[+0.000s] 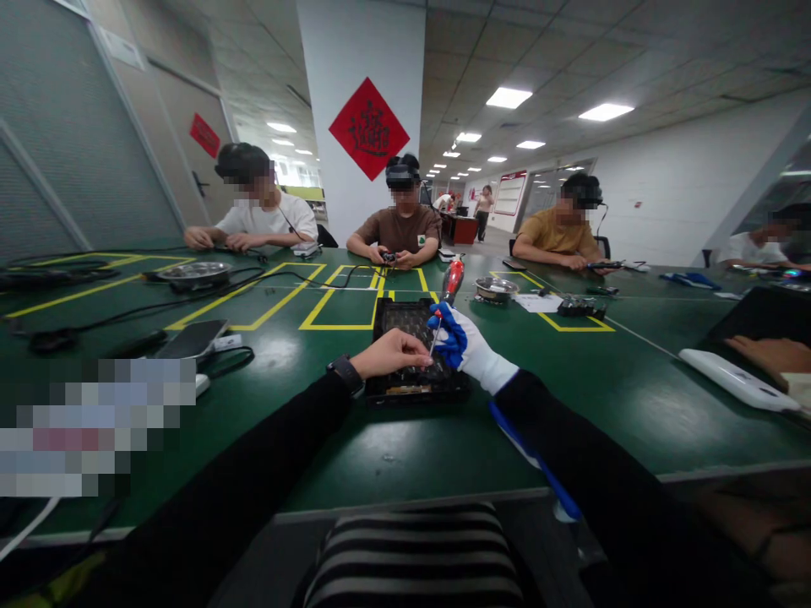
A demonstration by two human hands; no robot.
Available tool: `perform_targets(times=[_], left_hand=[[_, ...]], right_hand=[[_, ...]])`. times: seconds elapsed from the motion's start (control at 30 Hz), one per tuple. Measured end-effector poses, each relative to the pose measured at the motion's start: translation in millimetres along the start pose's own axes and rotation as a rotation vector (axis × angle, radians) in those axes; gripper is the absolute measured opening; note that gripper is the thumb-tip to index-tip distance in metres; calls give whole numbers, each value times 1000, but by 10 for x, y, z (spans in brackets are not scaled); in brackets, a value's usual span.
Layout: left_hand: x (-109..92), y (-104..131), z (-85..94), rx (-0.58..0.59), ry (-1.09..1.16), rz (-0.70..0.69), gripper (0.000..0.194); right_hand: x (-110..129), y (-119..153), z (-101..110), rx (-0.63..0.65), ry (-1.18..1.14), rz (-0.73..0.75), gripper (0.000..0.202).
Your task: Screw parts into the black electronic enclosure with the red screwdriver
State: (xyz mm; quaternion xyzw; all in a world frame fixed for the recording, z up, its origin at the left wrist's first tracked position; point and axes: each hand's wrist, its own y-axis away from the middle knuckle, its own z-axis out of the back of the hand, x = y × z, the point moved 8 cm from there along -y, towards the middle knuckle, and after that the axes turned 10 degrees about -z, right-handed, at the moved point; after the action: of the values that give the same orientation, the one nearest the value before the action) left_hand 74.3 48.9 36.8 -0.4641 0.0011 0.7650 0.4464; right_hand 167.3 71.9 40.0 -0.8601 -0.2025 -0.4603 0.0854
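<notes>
My right hand (465, 342), in a white glove with a blue palm, grips a screwdriver (454, 279) by its shaft area. The red and black handle points up and the thin metal shaft slants down toward my left fingers. Bare and with a dark watch on the wrist, my left hand (394, 355) is pinched by the shaft's lower end; what sits in the pinch is too small to make out. Under both hands lies an open black plastic case (383, 394), partly hidden by them. A light brownish strip (409, 389) shows along its near side.
The green table (393, 460) carries yellow tape outlines. Metal bowls (496, 289) stand farther off, beside a white paper (537, 303) and a dark circuit assembly (581, 306). At left lie a phone (193, 338) and cables. A blue-and-white item (516, 435) lies under my right forearm. Co-workers sit opposite.
</notes>
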Motion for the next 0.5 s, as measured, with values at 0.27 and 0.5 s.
perform_targets(times=[0.27, 0.5], left_hand=[[-50, 5, -29, 35, 25, -3, 30], [-31, 11, -25, 22, 30, 5, 30]], right_hand=[[-25, 19, -60, 145, 74, -54, 32], [-25, -42, 43, 39, 83, 41, 24]])
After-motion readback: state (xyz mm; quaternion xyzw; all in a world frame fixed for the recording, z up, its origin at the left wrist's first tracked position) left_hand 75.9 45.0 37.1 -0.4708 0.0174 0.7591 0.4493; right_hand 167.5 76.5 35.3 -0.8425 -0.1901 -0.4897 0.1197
